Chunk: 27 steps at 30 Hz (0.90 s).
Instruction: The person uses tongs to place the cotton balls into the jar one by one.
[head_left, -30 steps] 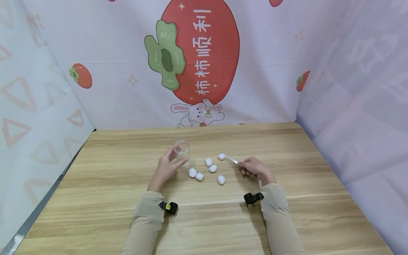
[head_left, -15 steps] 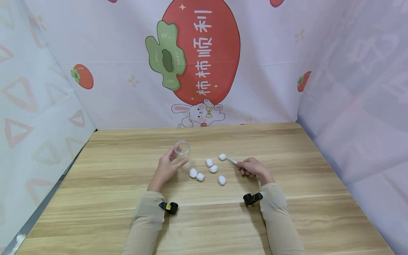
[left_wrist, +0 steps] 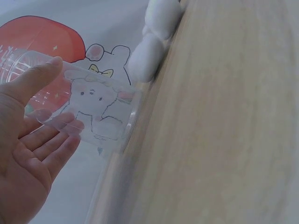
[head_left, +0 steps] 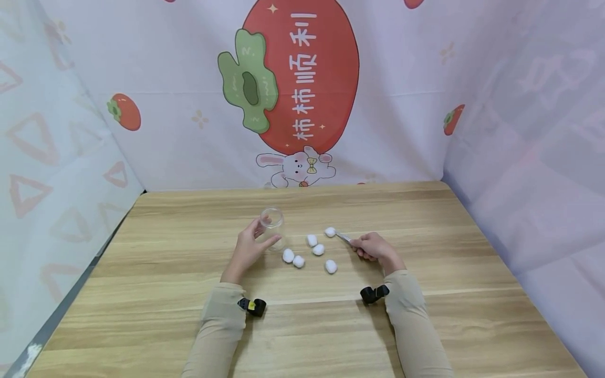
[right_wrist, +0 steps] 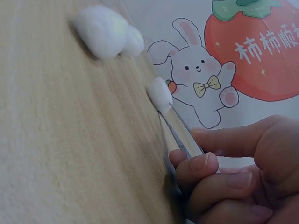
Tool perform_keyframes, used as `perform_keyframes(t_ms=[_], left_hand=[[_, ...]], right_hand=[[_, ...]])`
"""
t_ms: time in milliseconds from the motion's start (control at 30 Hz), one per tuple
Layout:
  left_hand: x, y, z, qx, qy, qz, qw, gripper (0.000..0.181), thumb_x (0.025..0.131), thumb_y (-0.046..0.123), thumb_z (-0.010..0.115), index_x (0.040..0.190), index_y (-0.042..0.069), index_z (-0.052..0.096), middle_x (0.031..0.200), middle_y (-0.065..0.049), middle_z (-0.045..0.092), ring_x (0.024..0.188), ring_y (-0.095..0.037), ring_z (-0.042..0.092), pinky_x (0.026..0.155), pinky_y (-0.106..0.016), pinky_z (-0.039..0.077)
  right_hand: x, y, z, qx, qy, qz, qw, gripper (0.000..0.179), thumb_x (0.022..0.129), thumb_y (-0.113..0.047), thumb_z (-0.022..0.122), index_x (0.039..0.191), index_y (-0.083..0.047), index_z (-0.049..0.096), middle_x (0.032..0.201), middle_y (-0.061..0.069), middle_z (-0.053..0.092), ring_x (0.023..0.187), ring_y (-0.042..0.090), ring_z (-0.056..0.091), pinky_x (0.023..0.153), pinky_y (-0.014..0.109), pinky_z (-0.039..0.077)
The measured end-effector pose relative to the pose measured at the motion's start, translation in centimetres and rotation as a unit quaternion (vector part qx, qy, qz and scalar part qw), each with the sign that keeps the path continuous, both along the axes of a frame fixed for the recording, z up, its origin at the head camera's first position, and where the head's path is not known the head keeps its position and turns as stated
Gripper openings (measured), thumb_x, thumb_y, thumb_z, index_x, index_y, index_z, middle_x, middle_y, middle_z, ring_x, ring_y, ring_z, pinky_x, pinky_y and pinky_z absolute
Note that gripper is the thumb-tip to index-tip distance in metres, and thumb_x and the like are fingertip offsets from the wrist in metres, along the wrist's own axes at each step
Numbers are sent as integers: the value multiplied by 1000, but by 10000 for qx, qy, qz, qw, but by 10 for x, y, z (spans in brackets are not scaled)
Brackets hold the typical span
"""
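My left hand point(head_left: 249, 245) holds a clear jar point(head_left: 272, 231) upright on the table, thumb on one side and fingers on the other. In the left wrist view the jar point(left_wrist: 100, 109) looks see-through, with nothing visible inside. My right hand point(head_left: 375, 247) grips metal tweezers point(head_left: 344, 238), whose tips are at a white cotton ball point(head_left: 330, 232). The right wrist view shows the tweezers point(right_wrist: 180, 130) with their tips against that cotton ball point(right_wrist: 160, 94). Between the hands lie several other cotton balls, including one nearest me point(head_left: 331, 266) and a pair by the jar, the left one point(head_left: 288, 255) closest to it.
The wooden table point(head_left: 302, 336) reaches back to a white printed cloth point(head_left: 175, 142) with a large red persimmon and a rabbit. More cloth hangs along the left and right sides. Black cameras sit on both wrists, over beige sleeves.
The head view has shifted very slightly. My right hand has edged a little left, and the tweezers' arms look closer together at the cotton ball. The jar and left hand stay put.
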<state>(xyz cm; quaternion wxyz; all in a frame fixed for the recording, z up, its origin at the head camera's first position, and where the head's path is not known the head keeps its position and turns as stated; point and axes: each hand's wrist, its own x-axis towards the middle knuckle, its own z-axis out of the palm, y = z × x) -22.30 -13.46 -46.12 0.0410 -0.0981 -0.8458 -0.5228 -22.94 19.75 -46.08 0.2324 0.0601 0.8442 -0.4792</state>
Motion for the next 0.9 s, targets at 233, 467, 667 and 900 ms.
perform_keyframes(t_ms=[233,467,667,900], left_hand=[[0,0,1,20,-26,-27,10000,65,82,20,76,136,-3,47,137,-21,56,127,-35,56,113,-40,47],[0,-1,0,32,-30,-31,10000,66,83,21,76,136,-3,46,137,-21,55,127,-35,56,114,-40,46],[-1,0,0,34,11,-55,10000,65,83,21,76,136,-2,47,136,-21,56,126,-35,56,113,-41,47],[-1,0,0,-4,-55,-12,10000,67,82,22,77,137,-1,46,136,-21,56,126,-36,56,113,-42,47]], right_hand=[[-1,1,-3,-231,-3,41,9997,25,98,-19,51,77,-8,58,55,-8,46,45,3,34,40,13,24],[0,2,-2,-415,23,73,9991,24,98,-18,52,77,-9,58,56,-8,46,46,3,34,40,14,24],[0,5,2,-571,59,-15,9983,25,98,-17,52,76,-9,59,55,-9,46,46,2,34,40,13,24],[3,7,7,-700,216,59,9973,24,98,-15,51,78,-6,59,55,-9,46,46,2,33,41,13,24]])
